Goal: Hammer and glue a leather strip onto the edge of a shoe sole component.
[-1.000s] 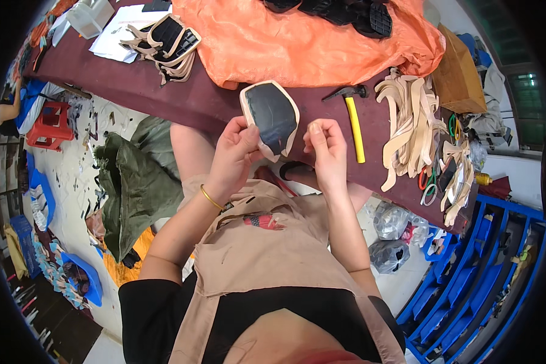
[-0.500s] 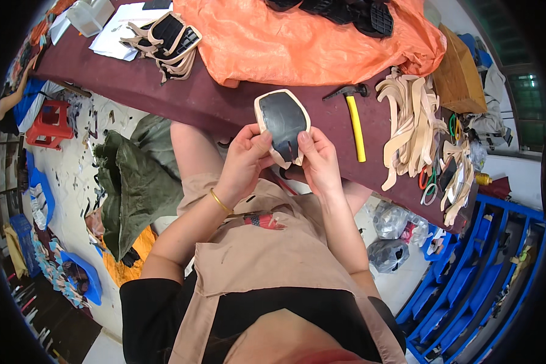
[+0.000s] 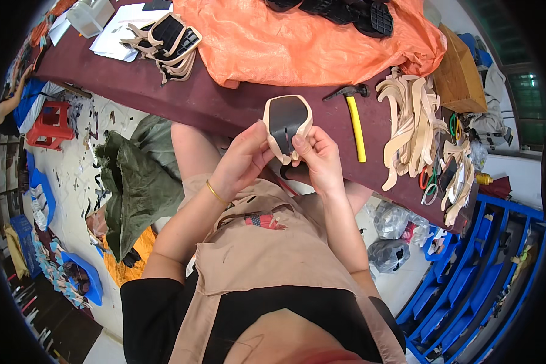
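Between my two hands, over the near edge of the table, is a small black shoe sole piece (image 3: 285,115) with a beige strip around its rim. Its lower, narrower end shows a dark slot, and the beige strip there bends in folds. My left hand (image 3: 246,156) is closed on the left edge of this end. Pressing its thumb on the black face near the slot, my right hand (image 3: 317,155) grips the lower right edge, its fingers curled behind. Most of the underside is hidden. A claw hammer (image 3: 355,121) with a yellow handle lies right of the piece.
Beige strips (image 3: 411,124) are heaped on the dark red table (image 3: 127,85), with scissors (image 3: 429,185) beside them. Edged sole pieces (image 3: 170,45) are stacked at the left. An orange sheet (image 3: 309,48) covers the back. Blue racks (image 3: 467,285) stand at the lower right.
The sole piece has shifted slightly right and tilted, so more of its beige side shows. My right thumb has moved inward onto its face. My left hand has followed a little.
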`<state>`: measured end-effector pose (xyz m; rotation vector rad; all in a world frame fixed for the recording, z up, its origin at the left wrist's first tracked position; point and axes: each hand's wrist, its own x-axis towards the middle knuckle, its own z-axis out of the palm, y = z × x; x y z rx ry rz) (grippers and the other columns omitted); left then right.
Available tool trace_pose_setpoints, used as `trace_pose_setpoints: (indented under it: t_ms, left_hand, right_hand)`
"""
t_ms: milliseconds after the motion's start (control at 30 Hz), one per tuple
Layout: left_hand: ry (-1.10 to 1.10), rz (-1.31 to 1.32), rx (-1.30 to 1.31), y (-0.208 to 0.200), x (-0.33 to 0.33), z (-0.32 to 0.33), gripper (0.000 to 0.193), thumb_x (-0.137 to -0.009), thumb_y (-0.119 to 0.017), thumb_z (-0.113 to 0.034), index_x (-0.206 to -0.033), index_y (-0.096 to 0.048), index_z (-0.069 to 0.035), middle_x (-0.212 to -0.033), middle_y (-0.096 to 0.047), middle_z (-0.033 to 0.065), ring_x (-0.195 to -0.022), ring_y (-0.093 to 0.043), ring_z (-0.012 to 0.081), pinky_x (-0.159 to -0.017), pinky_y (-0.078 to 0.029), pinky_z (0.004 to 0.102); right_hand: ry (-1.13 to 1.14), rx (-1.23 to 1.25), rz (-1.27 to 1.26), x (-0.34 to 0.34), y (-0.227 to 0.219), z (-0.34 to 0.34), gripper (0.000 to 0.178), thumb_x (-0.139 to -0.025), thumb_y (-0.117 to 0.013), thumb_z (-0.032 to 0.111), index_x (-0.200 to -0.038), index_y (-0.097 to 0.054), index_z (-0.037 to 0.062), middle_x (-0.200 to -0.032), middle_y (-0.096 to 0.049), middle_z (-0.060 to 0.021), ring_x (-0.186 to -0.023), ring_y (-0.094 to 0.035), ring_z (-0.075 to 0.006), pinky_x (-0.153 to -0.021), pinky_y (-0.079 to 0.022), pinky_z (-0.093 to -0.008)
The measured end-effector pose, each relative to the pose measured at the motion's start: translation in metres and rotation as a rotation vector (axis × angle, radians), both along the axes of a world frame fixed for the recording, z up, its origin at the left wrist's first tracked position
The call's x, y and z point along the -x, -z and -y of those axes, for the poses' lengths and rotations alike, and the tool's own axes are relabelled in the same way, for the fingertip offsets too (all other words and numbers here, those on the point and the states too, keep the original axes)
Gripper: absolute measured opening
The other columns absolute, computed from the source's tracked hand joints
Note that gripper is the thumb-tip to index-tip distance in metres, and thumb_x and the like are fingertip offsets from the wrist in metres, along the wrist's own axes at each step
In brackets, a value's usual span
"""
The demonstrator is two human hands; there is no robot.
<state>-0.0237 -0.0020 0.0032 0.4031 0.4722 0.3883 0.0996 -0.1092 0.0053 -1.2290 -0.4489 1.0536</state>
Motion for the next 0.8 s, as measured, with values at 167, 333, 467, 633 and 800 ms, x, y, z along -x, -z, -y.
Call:
trace_pose_setpoints:
  t_ms: [167,333,467,633,800]
  left_hand:
    - [-0.078,-0.002,-0.264,0.012,-0.015,0.003,0.031,-0.097,-0.048,-0.022,-0.117,-0.050,0.001,-0.104,-0.062,0.0053,-0.093,-0.059,0.0121,-0.084,-0.048,0.0284]
    - [0.012,-0.039,-0.340,0.046,-0.024,0.018,0.019,-0.096,-0.051,-0.022,-0.095,-0.056,-0.004,-0.084,-0.060,-0.0002,-0.070,-0.052,0.0052,-0.064,-0.043,0.0212]
    - [0.042,-0.067,-0.282,0.035,-0.020,0.022,0.022,-0.095,-0.052,-0.027,-0.092,-0.057,-0.005,-0.080,-0.059,-0.0018,-0.068,-0.050,0.0039,-0.063,-0.041,0.0198]
    - [0.046,-0.030,-0.300,0.026,-0.024,0.029,0.016,-0.095,-0.051,-0.020,-0.094,-0.056,-0.004,-0.081,-0.058,-0.0015,-0.070,-0.050,0.0043,-0.067,-0.042,0.0204]
    - [0.093,-0.156,-0.629,0.025,-0.010,0.017,0.006,-0.092,-0.051,-0.007,-0.093,-0.053,-0.001,-0.084,-0.055,0.0020,-0.071,-0.052,0.0062,-0.065,-0.044,0.0207]
  right_hand:
    - [0.135,0.048,0.313,0.020,0.011,-0.005,0.021,-0.090,-0.063,0.022,-0.088,-0.053,0.0031,-0.068,-0.056,0.0016,-0.056,-0.048,-0.0032,-0.050,-0.039,-0.0176]
    - [0.271,-0.113,0.038,0.009,0.014,-0.003,0.022,-0.090,-0.062,0.022,-0.090,-0.052,0.0028,-0.068,-0.056,-0.0003,-0.056,-0.048,-0.0040,-0.050,-0.038,-0.0170]
    - [0.249,-0.080,0.000,0.006,0.010,-0.004,0.022,-0.090,-0.062,0.023,-0.090,-0.052,0.0033,-0.068,-0.056,-0.0006,-0.056,-0.048,-0.0043,-0.050,-0.037,-0.0168]
    - [0.283,-0.145,-0.138,0.000,0.022,0.002,0.021,-0.089,-0.063,0.022,-0.090,-0.053,0.0035,-0.069,-0.057,-0.0012,-0.055,-0.049,-0.0052,-0.050,-0.038,-0.0177]
    - [0.137,0.012,0.048,-0.025,0.026,0.007,0.021,-0.086,-0.066,0.021,-0.095,-0.057,0.0044,-0.073,-0.058,-0.0024,-0.058,-0.051,-0.0089,-0.054,-0.041,-0.0216]
